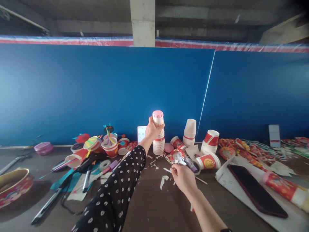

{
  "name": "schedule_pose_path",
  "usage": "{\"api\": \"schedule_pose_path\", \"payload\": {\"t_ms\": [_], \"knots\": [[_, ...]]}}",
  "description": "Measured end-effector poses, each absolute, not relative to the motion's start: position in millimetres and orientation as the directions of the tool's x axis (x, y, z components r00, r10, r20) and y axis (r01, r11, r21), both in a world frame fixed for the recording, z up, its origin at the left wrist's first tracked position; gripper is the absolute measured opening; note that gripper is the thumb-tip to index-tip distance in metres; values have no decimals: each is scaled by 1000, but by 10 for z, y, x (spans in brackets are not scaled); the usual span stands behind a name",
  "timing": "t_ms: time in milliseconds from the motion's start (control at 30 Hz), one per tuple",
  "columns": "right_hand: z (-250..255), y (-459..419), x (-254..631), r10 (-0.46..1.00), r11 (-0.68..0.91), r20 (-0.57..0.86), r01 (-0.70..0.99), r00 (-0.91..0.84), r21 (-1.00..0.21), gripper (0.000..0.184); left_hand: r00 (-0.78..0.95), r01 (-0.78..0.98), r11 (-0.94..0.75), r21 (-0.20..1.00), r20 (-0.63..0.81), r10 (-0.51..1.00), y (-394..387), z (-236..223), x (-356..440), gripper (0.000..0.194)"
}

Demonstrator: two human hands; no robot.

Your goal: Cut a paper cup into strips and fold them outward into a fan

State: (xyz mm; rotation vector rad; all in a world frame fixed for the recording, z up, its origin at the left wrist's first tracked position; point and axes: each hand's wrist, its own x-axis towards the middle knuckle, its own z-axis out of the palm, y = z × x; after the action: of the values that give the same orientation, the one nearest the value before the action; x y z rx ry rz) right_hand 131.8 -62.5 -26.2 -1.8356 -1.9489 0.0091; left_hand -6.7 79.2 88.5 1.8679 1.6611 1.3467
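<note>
Left hand grips a pink-topped paper cup above a cup stack. Right hand pinches a white paper strip over scattered scraps.

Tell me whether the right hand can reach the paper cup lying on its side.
Likely yes: the right hand is just short of the red-and-white paper cup, with only the plate's edge near the way. The left hand holds a stack of paper cups.

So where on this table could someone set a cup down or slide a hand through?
The widest room is the brown tabletop between the polka-dot sleeve and the right hand, nearest the camera. A smaller patch lies right of the red-and-gold tin. It's crowded along the wall: paper cups, paper scraps, red strips.
</note>
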Motion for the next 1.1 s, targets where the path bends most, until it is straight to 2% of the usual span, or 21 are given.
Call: {"api": "schedule_pose_path", "payload": {"t_ms": [100,267,400,500,567,633,767,900,1000,1100], "knots": [[-266,-624,1322,944,111,329,942,-1,-316,17,-149,581,-342,738,510,847,766,953,-50,60],[-282,-615,1329,934,126,358,934,2,-335,17,-310,536,-395,746,609,730,602,1193,-41,62],[-292,-603,1344,915,137,402,919,26,-370,18,-181,514,-536,669,696,695,315,1203,-106,63],[-298,-583,1362,893,148,446,895,62,-421,21,-2,501,-563,658,651,759,30,905,-207,66],[-302,-568,1370,878,168,472,870,82,-463,24,106,512,-493,704,518,849,-154,591,-284,65],[-302,-555,1371,861,198,500,842,96,-502,28,149,524,-430,735,418,896,-304,261,-347,60],[-295,-553,1350,819,264,563,795,114,-546,36,155,537,-366,760,337,929,-460,-206,-374,57],[-298,-565,1326,785,393,614,701,81,-595,43,141,582,-311,752,283,949,-492,-337,-314,53],[-313,-564,1323,770,463,638,688,-1,-558,43,187,569,-361,739,312,932,-503,-325,-299,53],[-325,-555,1331,767,470,641,710,-34,-525,38,207,554,-404,728,350,914,-519,-308,-326,53]]}}
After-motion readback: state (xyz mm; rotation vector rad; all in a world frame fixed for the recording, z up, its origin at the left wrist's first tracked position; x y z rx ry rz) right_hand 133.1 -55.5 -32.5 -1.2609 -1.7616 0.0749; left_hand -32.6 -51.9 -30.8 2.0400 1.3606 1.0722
